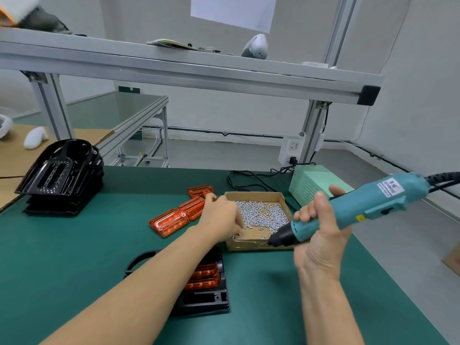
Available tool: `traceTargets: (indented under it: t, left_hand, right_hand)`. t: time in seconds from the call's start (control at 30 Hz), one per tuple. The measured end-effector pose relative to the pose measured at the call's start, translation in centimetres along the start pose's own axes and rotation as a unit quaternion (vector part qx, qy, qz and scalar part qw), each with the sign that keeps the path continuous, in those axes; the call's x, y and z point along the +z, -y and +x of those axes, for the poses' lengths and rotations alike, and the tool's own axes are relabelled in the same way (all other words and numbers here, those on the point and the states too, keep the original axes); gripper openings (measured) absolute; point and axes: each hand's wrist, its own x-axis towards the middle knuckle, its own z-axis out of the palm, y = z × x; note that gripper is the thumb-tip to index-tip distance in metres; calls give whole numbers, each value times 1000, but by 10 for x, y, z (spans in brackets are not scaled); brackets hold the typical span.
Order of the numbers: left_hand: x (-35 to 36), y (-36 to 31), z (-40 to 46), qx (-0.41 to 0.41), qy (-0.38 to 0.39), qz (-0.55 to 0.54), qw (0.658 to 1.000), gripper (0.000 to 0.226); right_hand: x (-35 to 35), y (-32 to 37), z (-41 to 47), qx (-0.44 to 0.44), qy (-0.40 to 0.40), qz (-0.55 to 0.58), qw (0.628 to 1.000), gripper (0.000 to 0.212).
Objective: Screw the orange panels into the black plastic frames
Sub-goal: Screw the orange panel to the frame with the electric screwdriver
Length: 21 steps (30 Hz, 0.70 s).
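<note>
Black plastic frame lies near me on the green worktop, orange panel seated in it, both partly hidden under my left forearm. Cannot see whether any screws are in it yet.

Loose orange panels lie further out, left of the cardboard box of screws. Stack of spare frames at far left.

Left hand reaches over the box's left edge, fingers curled down among the screws; whether this grip has pinched one, I cannot tell. Right hand is wrapped tight around the blue electric screwdriver, tip pointing down-left over the box's near corner.

Risks from here:
- Small screws, heaped. Likely I pick up two, or drop one onto the frame or worktop on the way back.
- My forearm crosses right above the seated panel; brushing it could shift it off its holes.
- Driver tip hangs close to my left hand. A careless trigger press could nick the fingers.
- The driver's cord trails off right; a snag would pull the bit off line when I come down on the screw, cross-threading the plastic.
</note>
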Motion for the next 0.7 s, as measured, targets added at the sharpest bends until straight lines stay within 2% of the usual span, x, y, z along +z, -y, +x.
traceTargets:
  t: [0.17, 0.3, 0.53, 0.6, 0.7]
  left_hand:
    - [4, -6, 11, 6, 37, 73, 997, 10]
    - [5, -8, 12, 20, 28, 111, 993, 9]
    - [7, -6, 14, 64, 46, 124, 989, 10]
    - [3, -6, 12, 70, 42, 88, 993, 10]
    - [-11, -7, -1, 31, -11, -130, 991, 10]
  right_hand:
    - [1, -1, 0, 4, 2, -10, 1000, 23]
    - [1, -2, -2, 7, 5, -8, 1000, 23]
    - [1, -3, -4, 10, 6, -13, 1000, 22]
    - [1, -3, -4, 11, 2, -12, 1000, 21]
    - [2, 2, -3, 16, -2, 11, 1000, 16]
